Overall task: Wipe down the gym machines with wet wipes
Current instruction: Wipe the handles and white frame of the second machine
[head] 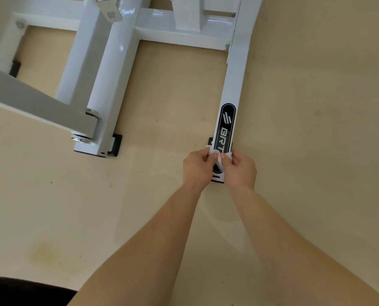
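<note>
A gym is shown. The upper half of the frame is filled by the white painted steel base of an exercise machine (109,69), built from thick square tubes. A black oval brand label (227,124) is stuck on the bar (237,80) at centre right. A grey pivoting arm (40,107) is bolted on at left. Black rubber feet (117,145) are set on a smooth beige floor (316,151).

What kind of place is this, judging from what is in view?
Probably a gym: a white machine frame with a hinged arm stands on a beige floor, and its base rail carries a black brand label. The left hand and right hand hold a white wipe at that rail's end.
</note>
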Demonstrator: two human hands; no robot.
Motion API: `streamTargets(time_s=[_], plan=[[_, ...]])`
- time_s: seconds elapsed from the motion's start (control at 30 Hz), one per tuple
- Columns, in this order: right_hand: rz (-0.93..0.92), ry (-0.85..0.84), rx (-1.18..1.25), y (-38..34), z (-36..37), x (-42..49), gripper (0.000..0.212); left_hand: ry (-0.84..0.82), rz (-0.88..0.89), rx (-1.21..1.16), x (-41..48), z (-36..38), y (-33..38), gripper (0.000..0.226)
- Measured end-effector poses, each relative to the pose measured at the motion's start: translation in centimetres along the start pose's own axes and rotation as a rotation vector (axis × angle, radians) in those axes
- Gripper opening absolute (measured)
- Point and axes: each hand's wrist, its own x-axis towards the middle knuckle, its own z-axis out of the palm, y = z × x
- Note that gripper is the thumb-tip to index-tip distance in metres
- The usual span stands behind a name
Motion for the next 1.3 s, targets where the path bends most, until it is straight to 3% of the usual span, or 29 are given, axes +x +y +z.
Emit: streamTargets(time_s=[0.1, 0.37, 0.47, 0.57, 0.63, 0.77, 0.87, 0.97, 1.07, 1.17, 1.3], plan=[[0.02, 0.064, 0.013, -1.6, 0.0, 1.1, 0.026, 0.05, 0.008, -0.008, 1.0, 0.5, 1.0, 0.024], [0.036, 0.061, -0.16, -0.3, -1.1, -2.3, 0.008, 0.074, -0.055, 0.039, -2.7, -1.5, 0.3, 0.013], [0.01, 0.137, -0.156, -2.2, -1.9, -3.8, 0.02, 0.122, -0.086, -0.014, -4.2, -3.6, 1.0, 0.008], [-0.168, -0.052, -0.084, -5.5, -1.2, -4.7, 0.013, 0.19, -0.059, -0.126, -5.1, -5.8, 2.1, 0.011], [-0.278, -0.214, -0.031, -7.8, 0.3, -5.2, 0.022, 0.216, -0.04, -0.239, -5.5, -7.3, 2.8, 0.007], [-0.301, -0.47, 0.041, -10.1, 3.6, -5.6, 0.026, 0.23, -0.069, -0.418, -6.2, -11.3, 3.7, 0.016], [-0.353, -0.578, 0.04, -10.9, 5.9, -5.6, 0.02, 0.132, -0.126, -0.495, -7.1, -15.4, 3.6, 0.021], [-0.384, -0.609, 0.052, -12.8, 8.8, -6.2, 0.013, 0.134, -0.168, -0.45, -7.9, -19.8, 2.6, 0.021], [-0.436, -0.611, 0.086, -16.5, 13.0, -7.5, 0.009, 0.315, -0.2, -0.333, -8.1, -24.1, 1.3, 0.02], [-0.601, -0.486, 0.252, -21.4, 17.3, -9.7, 0.014, 0.484, -0.215, -0.163, -8.1, -27.7, -0.4, 0.021], [-0.8, -0.373, 0.341, -23.4, 21.8, -13.3, 0.019, 0.558, -0.222, -0.006, -8.1, -30.9, -2.8, 0.022]])
